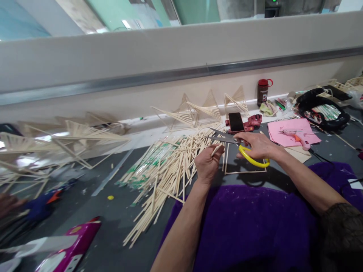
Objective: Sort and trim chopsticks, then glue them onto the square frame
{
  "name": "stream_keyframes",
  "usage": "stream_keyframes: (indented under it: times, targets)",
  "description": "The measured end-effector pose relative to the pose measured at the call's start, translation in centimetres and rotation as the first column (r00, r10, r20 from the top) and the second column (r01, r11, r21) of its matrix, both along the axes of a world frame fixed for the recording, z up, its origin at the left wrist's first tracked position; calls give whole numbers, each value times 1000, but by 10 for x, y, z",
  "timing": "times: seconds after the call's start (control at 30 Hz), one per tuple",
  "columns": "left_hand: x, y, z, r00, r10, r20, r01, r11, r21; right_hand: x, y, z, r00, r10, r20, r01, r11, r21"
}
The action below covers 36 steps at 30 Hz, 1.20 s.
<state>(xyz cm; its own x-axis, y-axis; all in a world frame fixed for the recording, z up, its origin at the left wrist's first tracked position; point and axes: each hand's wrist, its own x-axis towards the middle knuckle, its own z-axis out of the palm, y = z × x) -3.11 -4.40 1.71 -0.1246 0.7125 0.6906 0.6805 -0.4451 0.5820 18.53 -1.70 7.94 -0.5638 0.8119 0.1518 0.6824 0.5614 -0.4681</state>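
My left hand (206, 163) is closed around a short wooden stick (216, 149) whose tip points up and to the right. My right hand (255, 144) grips yellow-handled scissors (227, 138), the blades spread and pointing left, just above the stick's tip. Under both hands lies a square frame of thin sticks (246, 172) on the grey table (113, 219). A large heap of loose wooden sticks (164, 173) lies to the left of my left hand.
Purple fabric (255, 226) covers the near table edge. Fan-shaped stick structures (204, 109) stand along the wall, more at left (70, 139). A phone (236, 121), a pink glue gun (296, 136) on pink paper, a red-capped bottle (262, 91) and a black headset (323, 109) lie beyond.
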Motion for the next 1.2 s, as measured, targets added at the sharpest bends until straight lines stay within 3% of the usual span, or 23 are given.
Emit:
stream_keyframes:
  times: [0.47, 1.0, 1.2]
  targets:
    - [-1, -3, 1, 998, -9, -66, 9, 1000, 8, 1, 4, -8, 995, 40, -88, -35, 998, 50]
    - [-2, 2, -1, 997, 25, -75, -28, 999, -37, -4, 4, -11, 999, 13, -38, -9, 996, 88]
    - [-2, 2, -3, 998, 7, -63, -9, 999, -31, -2, 1, -5, 1000, -13, -22, 14, 1000, 23]
